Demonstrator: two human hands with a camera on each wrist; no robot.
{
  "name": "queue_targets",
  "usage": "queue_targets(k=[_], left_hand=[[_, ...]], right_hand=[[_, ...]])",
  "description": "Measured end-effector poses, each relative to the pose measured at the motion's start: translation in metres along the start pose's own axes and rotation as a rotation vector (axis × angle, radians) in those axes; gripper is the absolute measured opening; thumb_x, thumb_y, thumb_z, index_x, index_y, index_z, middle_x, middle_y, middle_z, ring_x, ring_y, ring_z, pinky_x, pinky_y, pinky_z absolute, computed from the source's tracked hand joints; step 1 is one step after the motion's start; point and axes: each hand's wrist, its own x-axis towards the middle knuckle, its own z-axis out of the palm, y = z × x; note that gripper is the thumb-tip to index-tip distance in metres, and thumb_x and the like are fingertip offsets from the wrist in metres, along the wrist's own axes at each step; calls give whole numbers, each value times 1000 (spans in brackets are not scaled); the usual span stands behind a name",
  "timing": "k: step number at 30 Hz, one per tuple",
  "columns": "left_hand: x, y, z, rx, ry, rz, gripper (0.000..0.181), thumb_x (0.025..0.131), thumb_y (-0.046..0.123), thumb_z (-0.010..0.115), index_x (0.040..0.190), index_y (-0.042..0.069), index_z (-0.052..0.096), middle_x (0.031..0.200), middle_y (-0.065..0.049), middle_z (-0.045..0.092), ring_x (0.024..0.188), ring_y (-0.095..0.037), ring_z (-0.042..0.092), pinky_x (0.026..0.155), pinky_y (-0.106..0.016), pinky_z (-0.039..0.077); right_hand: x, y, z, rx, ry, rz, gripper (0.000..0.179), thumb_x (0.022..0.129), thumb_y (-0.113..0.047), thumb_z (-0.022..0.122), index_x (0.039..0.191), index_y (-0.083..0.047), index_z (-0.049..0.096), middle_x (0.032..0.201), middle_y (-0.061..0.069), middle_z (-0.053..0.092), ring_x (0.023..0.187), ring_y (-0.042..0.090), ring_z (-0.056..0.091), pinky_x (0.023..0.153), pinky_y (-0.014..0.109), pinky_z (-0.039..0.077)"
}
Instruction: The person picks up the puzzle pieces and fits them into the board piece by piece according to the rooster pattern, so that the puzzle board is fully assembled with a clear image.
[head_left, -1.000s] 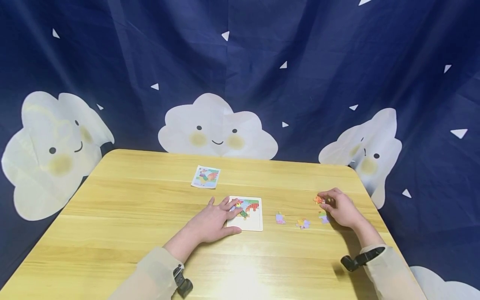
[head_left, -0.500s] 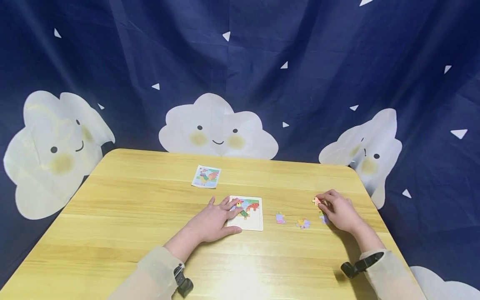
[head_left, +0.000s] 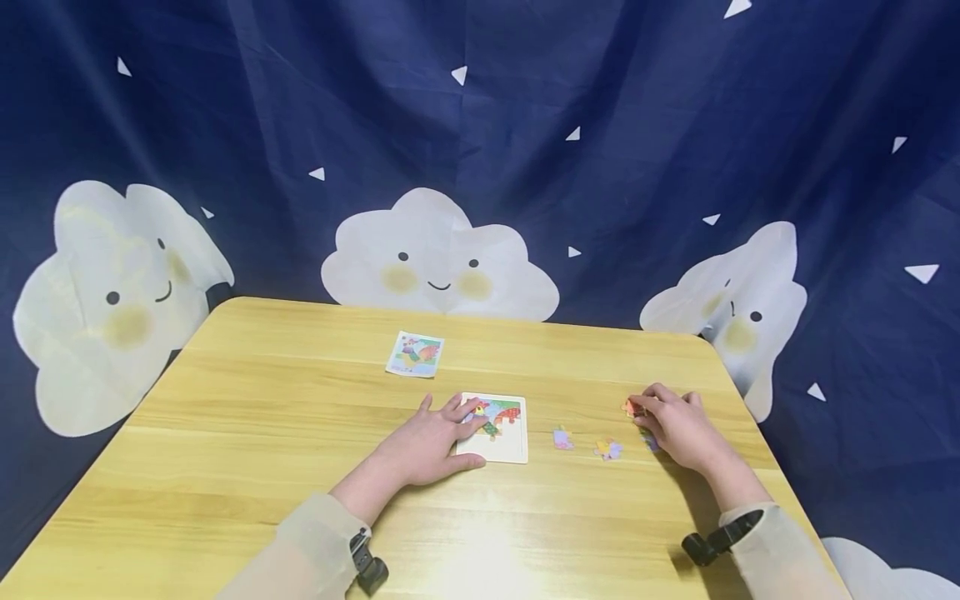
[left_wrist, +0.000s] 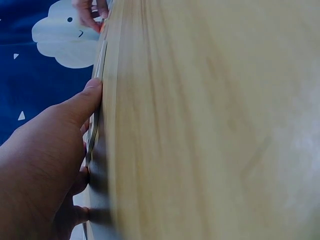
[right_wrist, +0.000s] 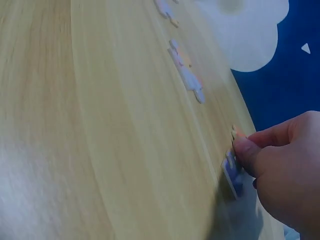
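Observation:
My left hand (head_left: 429,443) lies with spread, straight fingers over the left side of a white-framed jigsaw tray (head_left: 504,452), its thumb along the near edge. Part of a colourful bird picture fills the tray's upper area; the lower right shows bare white. To the right, my right hand (head_left: 678,425) pinches an orange-red jigsaw piece (head_left: 632,407) between thumb and fingers. Just under that hand lies a purple and green piece (right_wrist: 231,172), partly hidden by it. Two more loose pieces, a lilac one (head_left: 562,438) and a yellow-lilac one (head_left: 608,450), lie between tray and right hand.
A small square picture card (head_left: 415,355) of the bird lies behind the tray on the wooden table (head_left: 247,417). Behind the table's far edge hangs a dark blue curtain (head_left: 517,108) with smiling clouds.
The right hand has turned the orange-red piece about in its fingers, staying near the same spot and drawing slightly closer over the purple-green piece. My left hand has stayed on the tray.

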Motion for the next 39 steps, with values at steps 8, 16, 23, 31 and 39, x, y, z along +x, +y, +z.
queue_targets(k=[8,16,23,31,39], left_hand=[[-1,1,-1,-3,2,4,71,104,63,55,160,21,50,169,-6,35,156,-37,27,119,-74,19],[-1,1,-1,-4,4,3,72,104,64,54,161,21,50,169,-5,35,156,-37,27,119,-73,19],[0,-1,1,2,4,-1,72,104,65,53,161,22,49,169,-5,34,156,-36,26,119,-73,19],[-1,0,0,6,-3,-6,72,104,65,53,161,22,49,170,-4,33,156,-36,26,119,-73,19],[0,0,0,11,-9,-8,73,104,66,52,162,22,48,170,-3,32,156,-36,27,119,-74,18]], right_hand=[[4,-15,0,29,52,-34,29,100,-8,73,129,-5,72,116,4,63,97,23,67,79,45,31],[15,-37,-1,91,85,-82,26,100,-6,72,126,-4,69,117,4,61,100,21,65,82,46,29],[22,-62,-2,166,55,-112,24,101,-4,69,125,-6,65,118,2,60,94,14,61,83,44,26],[34,-88,5,204,74,-153,27,101,-8,70,127,-7,67,119,-1,61,96,12,59,82,42,22],[41,-107,14,216,84,-179,28,100,-12,73,127,-11,69,118,-3,61,100,13,60,82,42,23]])
